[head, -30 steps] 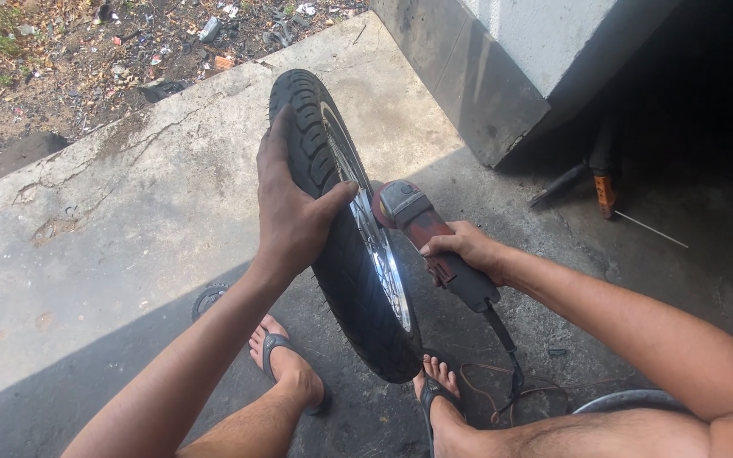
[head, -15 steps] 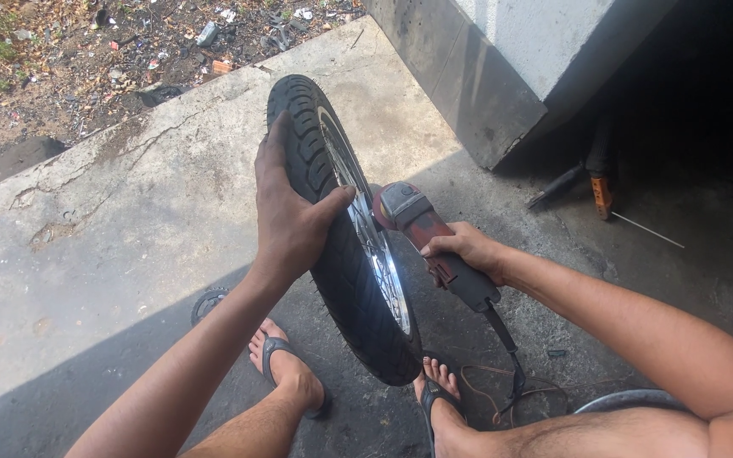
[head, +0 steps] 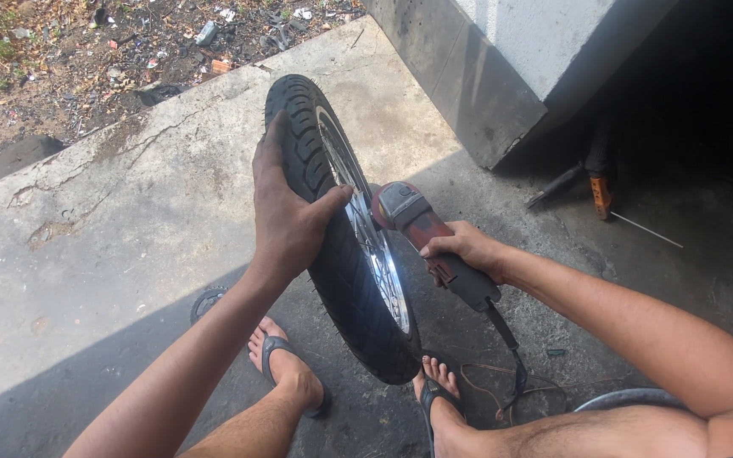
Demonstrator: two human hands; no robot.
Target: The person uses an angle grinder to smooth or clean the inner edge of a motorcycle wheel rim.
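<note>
Nearest to me are my 2 feet in dark sandals, the left foot (head: 286, 373) and the right foot (head: 436, 392), planted on the grey concrete floor (head: 112, 254). The bottom of the motorcycle wheel (head: 345, 246) stands on the floor between them, just beside my right toes. A curved metal rim (head: 629, 399) shows at the lower right, by my leg.

The wheel is upright on its black, treaded tyre, with a shiny spoked rim facing my right side. My left hand (head: 286, 212) is closed over the top part of the tyre, fingers laid on the tread and thumb hooked toward the rim. My right hand (head: 468, 248) is wrapped tight around the body of a dark red angle grinder (head: 426, 242). The grinder's head sits right against the rim; I cannot tell whether the disc touches it. Its black cord (head: 506, 339) trails down to the floor near my right foot.

Farther out, a grey wall corner (head: 485, 76) rises at the upper right, with an orange-handled tool (head: 601, 191) lying in the shade beside it. Beyond the cracked slab edge is littered dirt (head: 86, 59).
</note>
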